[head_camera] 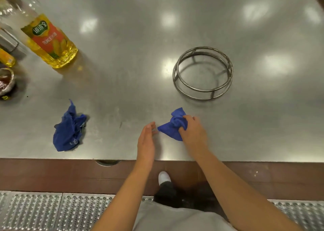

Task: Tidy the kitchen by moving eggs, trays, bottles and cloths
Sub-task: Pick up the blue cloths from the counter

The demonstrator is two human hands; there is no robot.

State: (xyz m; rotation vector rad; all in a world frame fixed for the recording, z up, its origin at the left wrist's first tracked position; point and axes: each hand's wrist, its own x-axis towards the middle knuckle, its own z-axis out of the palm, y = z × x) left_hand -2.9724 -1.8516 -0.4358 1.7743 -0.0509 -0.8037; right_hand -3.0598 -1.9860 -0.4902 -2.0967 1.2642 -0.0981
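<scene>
A person stands at the near edge of a steel counter (175, 29), tidying cloths. The right hand (193, 131) bunches a small blue cloth (172, 125) in curled fingers, just in from the counter's front edge. The left hand (146, 139) hovers just beside it, fingers straight and together, holding nothing and not touching the cloth.

A second blue cloth (68, 130) lies crumpled to the left, near the same edge and well apart from both hands.

The step in hand appears to be gathering the cloths; the next move likely calls for lifting the gripped one clear, or reaching left for the loose one with the free hand.

Farther back, a wire ring stand (203, 73) sits beyond the right hand, with bare steel between. At the far left stand a large oil bottle (47, 36), a smaller bottle (7, 59) and a small bowl (6, 81) at the frame's edge.

The middle and far right of the counter give open room; the left side is crowded, so a sweep that way risks the bottle.
</scene>
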